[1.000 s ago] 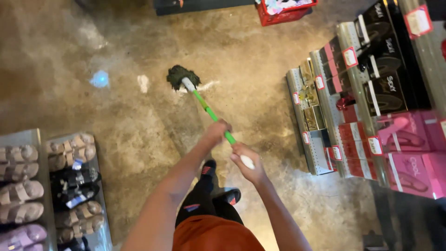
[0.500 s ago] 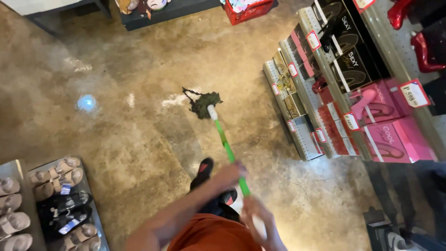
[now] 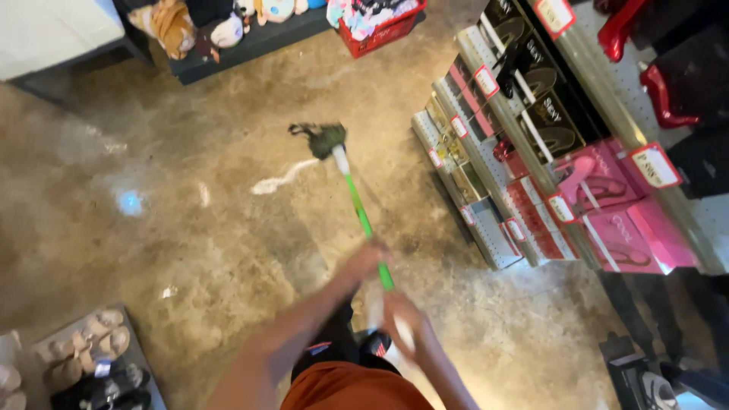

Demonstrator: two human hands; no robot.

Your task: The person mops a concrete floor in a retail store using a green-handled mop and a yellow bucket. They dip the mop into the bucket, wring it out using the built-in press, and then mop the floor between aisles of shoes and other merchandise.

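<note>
While both hands, left hand [image 3: 363, 262] higher and right hand [image 3: 402, 323] lower, hold a closed grip on the green-handled mop [image 3: 363, 216], its dark stringy head [image 3: 325, 138] rests on the mottled concrete floor [image 3: 190, 250], just left of the stacked shoe boxes [image 3: 486, 182]; a wide swing could likely knock them.

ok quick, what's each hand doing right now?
Left hand: closed on the green mop handle, higher up.
Right hand: closed on the handle's lower end.
</note>
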